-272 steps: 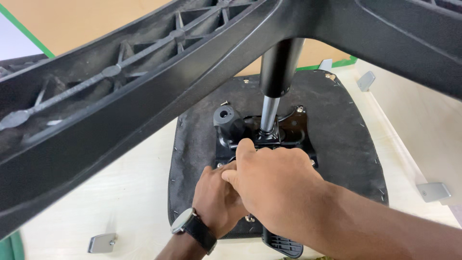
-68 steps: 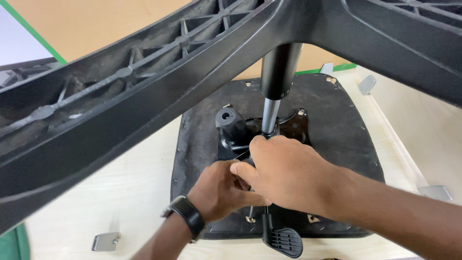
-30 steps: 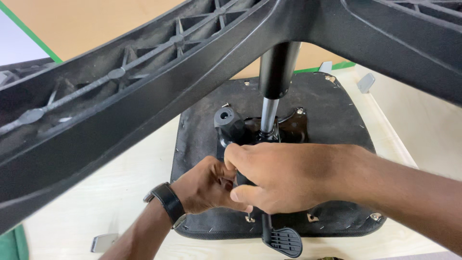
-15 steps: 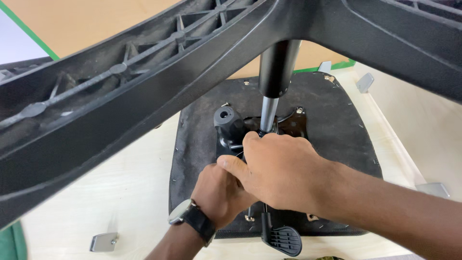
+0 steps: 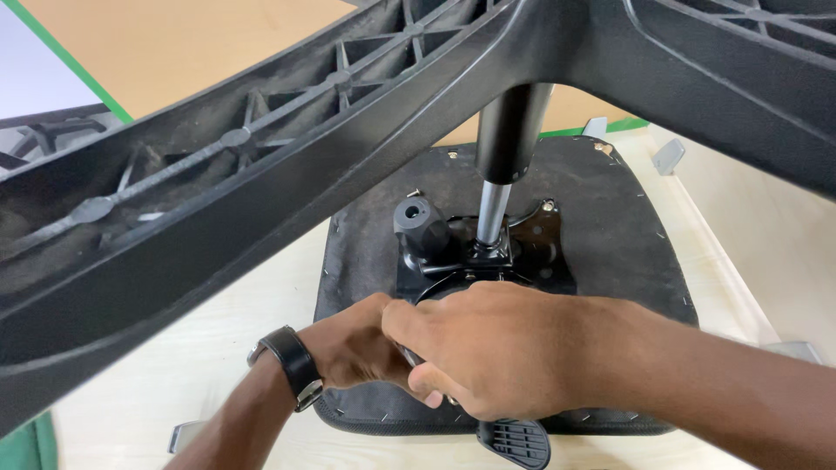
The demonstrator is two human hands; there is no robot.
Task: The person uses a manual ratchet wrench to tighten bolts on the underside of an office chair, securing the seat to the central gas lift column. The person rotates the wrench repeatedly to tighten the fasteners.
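Head cam: both hands sit on the black tilt mechanism (image 5: 488,261) under the upturned chair seat (image 5: 610,226). Left hand (image 5: 357,344) and right hand (image 5: 505,348) fingers curl tight around it, lever paddle (image 5: 515,442) just below.

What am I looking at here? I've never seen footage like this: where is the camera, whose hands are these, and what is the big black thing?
The one view comes from a camera worn on a person's head, looking down at their own bare hands. An office chair lies upside down on a pale wooden surface: the black star base fills the foreground, its metal column runs down to the mechanism plate on the seat underside. Beside the column stands a black knob. The left hand, with a wristwatch, and the right hand press together over the mechanism; what they grip is hidden. A black lever paddle sticks out below them.
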